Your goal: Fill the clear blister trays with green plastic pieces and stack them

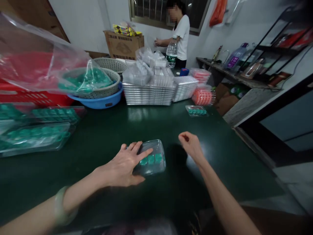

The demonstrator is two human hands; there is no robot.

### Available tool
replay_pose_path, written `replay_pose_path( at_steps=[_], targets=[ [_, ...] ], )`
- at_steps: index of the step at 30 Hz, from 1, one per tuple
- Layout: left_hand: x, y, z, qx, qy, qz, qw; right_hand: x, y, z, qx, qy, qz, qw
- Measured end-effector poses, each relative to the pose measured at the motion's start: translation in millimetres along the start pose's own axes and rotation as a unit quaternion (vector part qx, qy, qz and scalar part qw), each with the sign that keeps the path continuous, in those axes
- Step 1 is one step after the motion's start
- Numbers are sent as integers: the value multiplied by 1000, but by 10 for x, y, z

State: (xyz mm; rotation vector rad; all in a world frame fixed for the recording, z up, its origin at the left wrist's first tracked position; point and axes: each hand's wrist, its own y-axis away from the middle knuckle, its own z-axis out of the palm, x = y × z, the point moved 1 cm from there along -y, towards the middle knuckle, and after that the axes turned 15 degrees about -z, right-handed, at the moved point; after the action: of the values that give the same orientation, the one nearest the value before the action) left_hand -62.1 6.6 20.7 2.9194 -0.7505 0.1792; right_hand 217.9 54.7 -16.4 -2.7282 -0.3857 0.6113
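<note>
A clear plastic clamshell pack (pixel 153 147) with a row of green pieces (pixel 151 159) lies flat on the dark green table (pixel 105 209). My left hand (pixel 127 164), a pale bangle on its wrist, rests spread over the pack's left part, index finger stretched across the top. Its fingers cover some of the green pieces. To the right of the pack, apart from it, my right hand (pixel 192 145) hovers over the table with the fingers curled in. I see nothing held in it.
Filled packs (pixel 39 133) lie at the left, by a red basket (pixel 36 96) and a blue basin (pixel 102 99). Stacked clear trays (pixel 149 93) and a bottle (pixel 171 52) stand at the back. A small pack (pixel 197 111) lies far right. Another person (pixel 182 36) stands behind.
</note>
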Motion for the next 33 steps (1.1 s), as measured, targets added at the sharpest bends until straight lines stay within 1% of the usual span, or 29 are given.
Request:
replay_pose_path(
  at_steps=[1, 3, 6, 8, 11, 13, 15, 19, 21, 24, 27, 29, 31, 33],
  targets=[
    [-14, -9, 13, -5, 3, -2, 1000, 200, -176, -21, 14, 54, 22, 998],
    [-38, -25, 44, -10, 8, -8, 1000, 581, -519, -51, 34, 123, 53, 990],
    [-57, -48, 87, -16, 15, -19, 1000, 1020, -912, -63, 37, 193, 72, 978],
    [-57, -61, 98, -23, 20, -27, 999, 1192, -1066, -56, 27, 232, 72, 970],
    [-47, -72, 80, -33, 23, -38, 998, 1269, -1134, -48, 9, 277, 47, 960],
    [-43, -71, 52, -38, 26, -44, 998, 1213, -1071, -50, -5, 299, 8, 954],
    [-48, -67, 16, -44, 33, -54, 997, 1094, -921, -53, -25, 315, -46, 948],
    [-66, -65, -72, -61, 50, -57, 995, 777, -447, -52, -62, 329, -154, 930],
    [-75, -71, -112, -67, 61, -46, 995, 631, -200, -56, -67, 334, -187, 921],
    [-104, -90, -149, -62, 77, -34, 995, 449, 98, -76, -60, 339, -216, 914],
    [-135, -130, -164, -37, 98, -23, 994, 293, 302, -117, -49, 338, -237, 909],
    [-119, -184, -183, -2, 110, -17, 994, 201, 399, -161, -38, 337, -249, 907],
    [-39, -276, -217, 43, 116, -9, 992, 119, 479, -211, -24, 338, -261, 904],
    [120, -408, -259, 71, 118, 9, 990, 42, 563, -247, -15, 336, -270, 902]
  ],
)
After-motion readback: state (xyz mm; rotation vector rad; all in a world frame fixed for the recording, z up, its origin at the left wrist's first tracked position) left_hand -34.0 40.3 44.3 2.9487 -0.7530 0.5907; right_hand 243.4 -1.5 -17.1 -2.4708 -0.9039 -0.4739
